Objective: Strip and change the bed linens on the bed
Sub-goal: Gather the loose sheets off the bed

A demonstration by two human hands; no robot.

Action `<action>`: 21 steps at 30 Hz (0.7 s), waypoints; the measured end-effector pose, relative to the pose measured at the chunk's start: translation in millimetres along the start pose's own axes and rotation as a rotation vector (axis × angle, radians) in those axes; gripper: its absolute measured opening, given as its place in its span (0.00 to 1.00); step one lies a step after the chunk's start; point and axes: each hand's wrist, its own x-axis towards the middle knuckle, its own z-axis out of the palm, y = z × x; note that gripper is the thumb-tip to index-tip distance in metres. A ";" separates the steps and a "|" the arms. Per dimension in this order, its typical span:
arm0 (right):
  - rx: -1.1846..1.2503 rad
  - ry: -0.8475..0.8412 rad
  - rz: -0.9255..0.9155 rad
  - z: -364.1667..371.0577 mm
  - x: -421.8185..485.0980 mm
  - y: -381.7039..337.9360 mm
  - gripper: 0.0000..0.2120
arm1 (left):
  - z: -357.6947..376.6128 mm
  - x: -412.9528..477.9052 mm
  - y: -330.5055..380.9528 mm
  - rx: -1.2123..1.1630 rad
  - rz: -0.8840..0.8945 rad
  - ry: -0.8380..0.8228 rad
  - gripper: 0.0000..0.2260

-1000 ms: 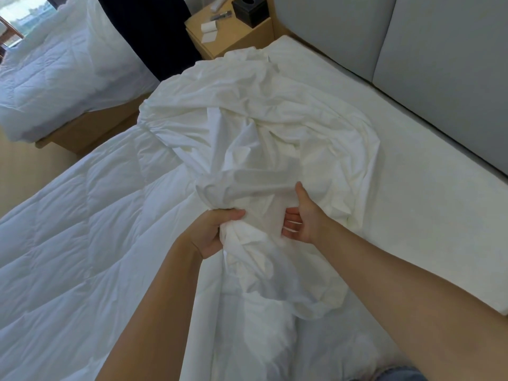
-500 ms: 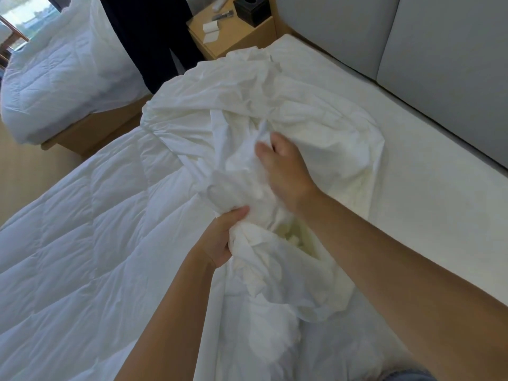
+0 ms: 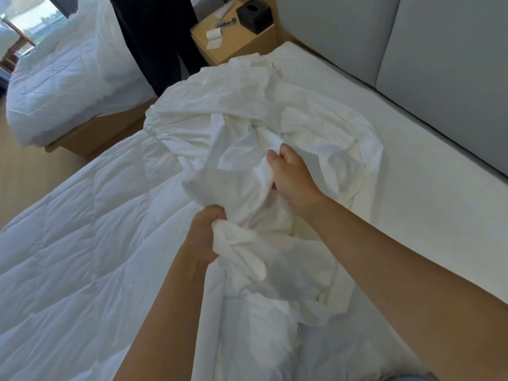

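A crumpled white sheet [image 3: 233, 111] lies bunched across the middle of the bed. My left hand [image 3: 204, 235] grips a gathered wad of it near me. My right hand [image 3: 292, 178] is farther up the bundle, fingers curled into a fold of the same sheet. A white quilted duvet [image 3: 68, 257] spreads over the left side of the bed. To the right, the mattress [image 3: 426, 210] lies exposed under a smooth white cover.
A grey padded headboard [image 3: 439, 50] runs along the right. A wooden nightstand [image 3: 236, 44] holds a black tissue box [image 3: 254, 16] and small items. A second bed with white bedding [image 3: 68, 75] stands at the far left, past a dark curtain [image 3: 154, 37].
My right hand let go of the sheet beside my left hand, reached farther up the bundle and took hold of a new fold. My left hand kept its grip.
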 end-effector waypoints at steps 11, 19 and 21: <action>0.360 -0.373 0.299 15.5 -30.1 14.4 0.17 | 20.7 2.5 -2.3 0.047 -0.066 -0.117 0.25; 0.375 -0.433 0.308 23.2 -39.6 16.2 0.26 | 18.0 4.6 7.8 0.235 -0.220 -0.155 0.31; 0.430 -0.479 0.343 21.0 -32.0 9.7 0.30 | 23.5 6.6 14.4 0.327 -0.248 -0.150 0.31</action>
